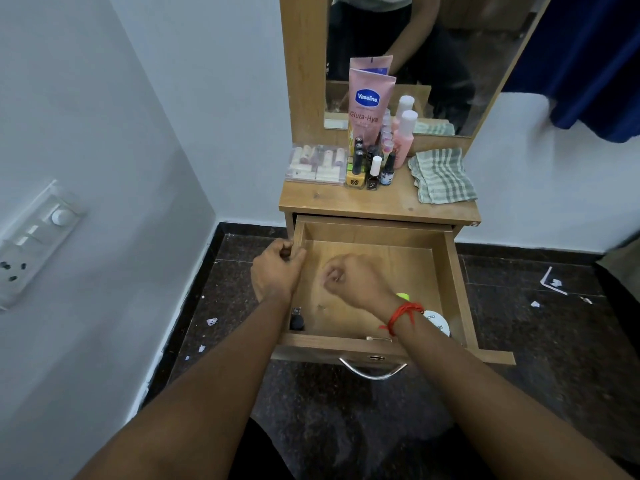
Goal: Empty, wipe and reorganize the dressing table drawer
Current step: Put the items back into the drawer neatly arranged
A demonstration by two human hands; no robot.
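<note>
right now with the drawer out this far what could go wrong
The drawer is pulled far out while the left hand grips its side wall; another tug may drop it. A jolt could topple the upright nail polish bottles crowded on the tabletop. The small dark bottle in the front left corner might tip if the right hand sweeps back.
</note>
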